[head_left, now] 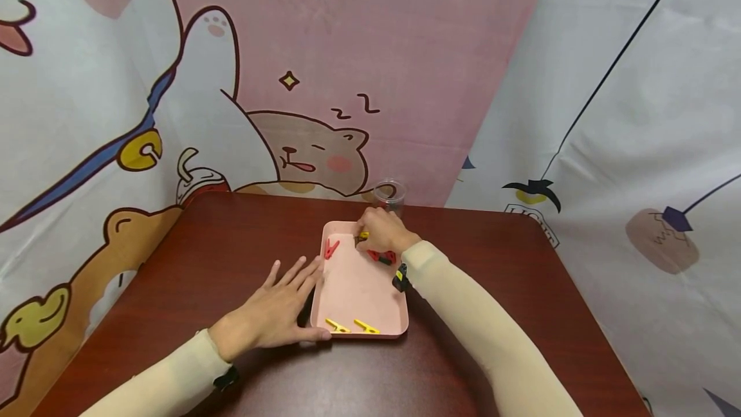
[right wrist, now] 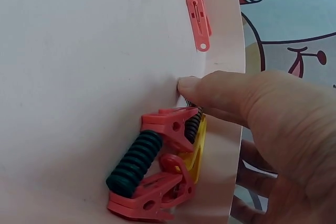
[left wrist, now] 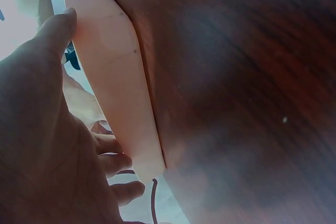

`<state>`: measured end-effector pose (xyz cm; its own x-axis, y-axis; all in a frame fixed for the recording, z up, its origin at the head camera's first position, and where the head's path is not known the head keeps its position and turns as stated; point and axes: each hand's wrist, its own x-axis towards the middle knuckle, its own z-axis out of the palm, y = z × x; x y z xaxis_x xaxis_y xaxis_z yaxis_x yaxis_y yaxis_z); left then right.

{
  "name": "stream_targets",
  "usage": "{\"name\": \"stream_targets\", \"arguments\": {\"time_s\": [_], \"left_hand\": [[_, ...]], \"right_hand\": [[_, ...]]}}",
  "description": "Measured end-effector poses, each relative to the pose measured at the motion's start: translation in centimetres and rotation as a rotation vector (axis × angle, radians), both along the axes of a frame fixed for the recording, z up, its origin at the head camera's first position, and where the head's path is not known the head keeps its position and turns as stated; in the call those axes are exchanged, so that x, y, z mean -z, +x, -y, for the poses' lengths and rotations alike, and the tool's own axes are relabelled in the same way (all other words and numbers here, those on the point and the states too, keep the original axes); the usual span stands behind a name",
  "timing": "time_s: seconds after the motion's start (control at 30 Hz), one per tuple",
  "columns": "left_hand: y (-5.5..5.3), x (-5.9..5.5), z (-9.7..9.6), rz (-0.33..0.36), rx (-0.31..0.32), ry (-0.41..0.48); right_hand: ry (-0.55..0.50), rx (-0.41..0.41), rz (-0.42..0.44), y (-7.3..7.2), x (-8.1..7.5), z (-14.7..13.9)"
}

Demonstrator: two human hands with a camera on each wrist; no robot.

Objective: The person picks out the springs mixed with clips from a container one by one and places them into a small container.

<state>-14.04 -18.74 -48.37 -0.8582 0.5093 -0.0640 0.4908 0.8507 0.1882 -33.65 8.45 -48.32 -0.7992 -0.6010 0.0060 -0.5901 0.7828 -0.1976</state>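
Observation:
A pink tray (head_left: 361, 288) lies on the table. My left hand (head_left: 272, 314) rests along its left side, fingers spread, thumb at the near left corner; in the left wrist view the thumb touches the rim. My right hand (head_left: 382, 230) reaches into the far right corner. There its thumb and finger pinch the end of a dark ribbed rod (right wrist: 193, 127), partly hidden behind a red clothespin (right wrist: 170, 124). Beside that rod is a yellow clothespin (right wrist: 198, 153). A second red clothespin (right wrist: 147, 198) lies close by, with a green ribbed rod (right wrist: 135, 163) between the red ones.
Another red clothespin (head_left: 331, 249) lies by the tray's far left wall. Two yellow clothespins, one left (head_left: 338, 326) and one right (head_left: 366, 327), lie along the near wall. A clear plastic cup (head_left: 390, 192) stands behind the tray, near the table's (head_left: 475, 340) back edge.

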Motion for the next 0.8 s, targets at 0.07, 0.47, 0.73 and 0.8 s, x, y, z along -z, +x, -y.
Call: {"name": "stream_targets", "arguments": {"time_s": [0.07, 0.47, 0.73, 0.8], "left_hand": [[0.0, -0.1, 0.0, 0.004, 0.000, 0.002], [0.0, 0.2, 0.1, 0.001, -0.001, -0.003], [0.1, 0.2, 0.1, -0.008, 0.002, 0.000], [0.1, 0.2, 0.1, -0.006, 0.001, 0.001]], "right_hand": [[-0.005, -0.002, -0.006, 0.0, 0.0, 0.0], [-0.060, 0.004, 0.008, 1.0, -0.2, -0.2], [-0.087, 0.016, 0.007, 1.4, -0.5, -0.4], [-0.085, 0.027, 0.007, 1.5, -0.6, -0.6]]}}
